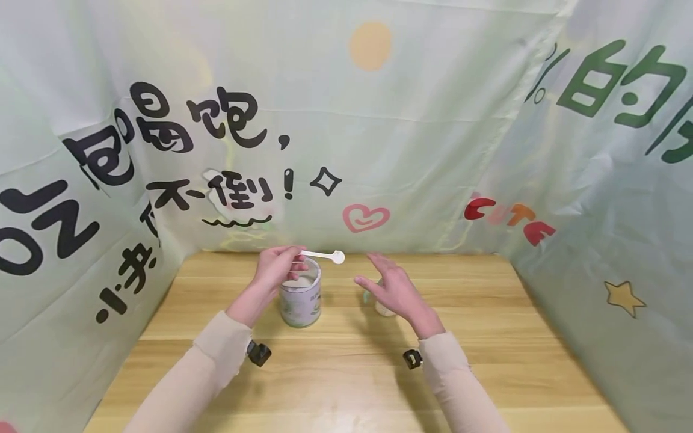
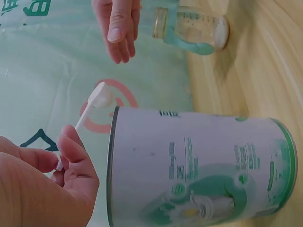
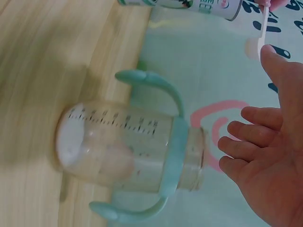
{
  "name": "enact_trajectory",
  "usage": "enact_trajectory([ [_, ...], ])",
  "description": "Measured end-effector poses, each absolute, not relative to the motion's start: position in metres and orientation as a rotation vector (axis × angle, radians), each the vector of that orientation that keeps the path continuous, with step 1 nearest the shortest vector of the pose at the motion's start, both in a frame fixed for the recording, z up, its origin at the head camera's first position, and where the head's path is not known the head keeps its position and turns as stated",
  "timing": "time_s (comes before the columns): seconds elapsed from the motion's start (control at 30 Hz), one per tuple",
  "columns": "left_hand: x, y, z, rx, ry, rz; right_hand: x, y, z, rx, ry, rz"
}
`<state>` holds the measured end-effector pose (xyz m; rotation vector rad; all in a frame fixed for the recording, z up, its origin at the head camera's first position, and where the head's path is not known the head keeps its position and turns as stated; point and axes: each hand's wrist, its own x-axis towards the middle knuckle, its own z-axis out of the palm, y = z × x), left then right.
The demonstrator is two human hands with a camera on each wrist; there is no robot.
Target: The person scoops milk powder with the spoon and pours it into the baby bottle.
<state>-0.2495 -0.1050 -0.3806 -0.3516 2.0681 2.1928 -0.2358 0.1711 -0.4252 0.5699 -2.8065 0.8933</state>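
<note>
- The worktop (image 1: 346,367) is pale wood with visible grain, its far edge meeting a hanging fabric screen (image 1: 303,48); more printed cloth closes in the left and right sides
- Black lettering (image 1: 241,111) covers the left part of the screen, with an orange disc (image 1: 370,46) high up and a pink heart (image 1: 366,218) low, just above the far edge
- The word CUTE (image 1: 509,216) sits above the far right corner of the worktop, and a yellow star (image 1: 624,299) marks the cloth beyond its right edge
- A lidless can (image 1: 301,307) stands upright left of the middle, nearer the far edge, pale contents showing below its rim
- A clear bottle (image 3: 128,151) with two mint-green handles stands upright right of the middle, also towards the far edge and well apart from the can; its mouth is open and white matter lies at the bottom
- The left hand (image 1: 276,267) pinches the handle of a white scoop (image 1: 325,256) above the can, hiding part of the rim; the heaped bowl points right, into the space between can and bottle
- The right hand (image 1: 400,291) holds nothing, fingers extended and thumb wide apart, near the bottle's mouth; from the head view it blocks most of the bottle
- Both arms wear beige sleeves (image 1: 460,373), with a small black device (image 1: 260,353) at each wrist
</note>
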Motion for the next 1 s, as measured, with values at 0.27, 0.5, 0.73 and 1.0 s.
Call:
enact_trajectory([
  [0.27,-0.252,-0.089,-0.383,-0.288,2.061,2.2,-0.233,0.189,-0.429,0.521,-2.804,0.909],
  [0.5,-0.256,-0.074,-0.385,-0.291,2.073,2.164,-0.228,0.203,-0.431,0.468,-2.823,0.879],
  [0.73,-0.254,-0.06,-0.387,-0.223,2.064,2.177,-0.227,0.21,-0.435,0.442,-2.833,0.894],
  [1.0,-0.256,-0.048,-0.391,-0.176,2.053,2.19,-0.225,0.217,-0.444,0.439,-2.828,0.855],
])
